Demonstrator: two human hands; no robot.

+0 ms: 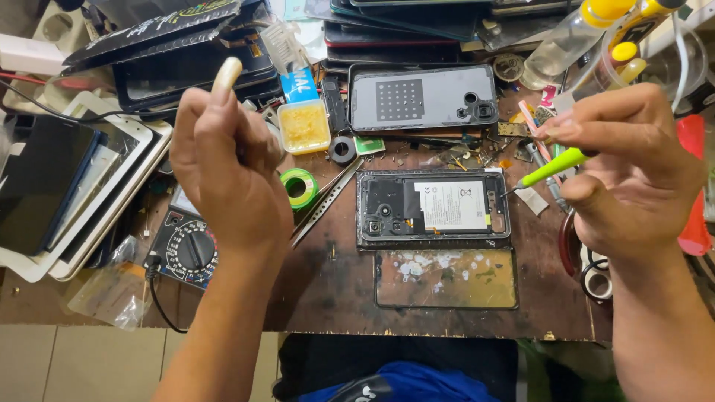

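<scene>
Opened phone point(433, 208) lying flat mid-bench, back off, white-labelled battery and dark frame exposed. Right hand point(633, 175) just right of the phone, fingers pinched around a lime-green screwdriver point(555, 167), thin metal tip angled down at the phone's right edge. Left hand point(223, 160) raised well left of the phone, fingers curled in loosely, thumb up; hard to tell whether anything is held. Probably best to seat the tip square in the screw head before turning, light pressure only, and steady the frame so nothing skids. Grey plastic back cover point(423, 98) just above the phone, matte with a dotted square. Glossy glass panel point(445, 278) just below the phone, smeared with whitish residue. Green tape roll point(299, 187) and metal tweezers point(326, 202) left of the phone, on scuffed, stained brown wood.
</scene>
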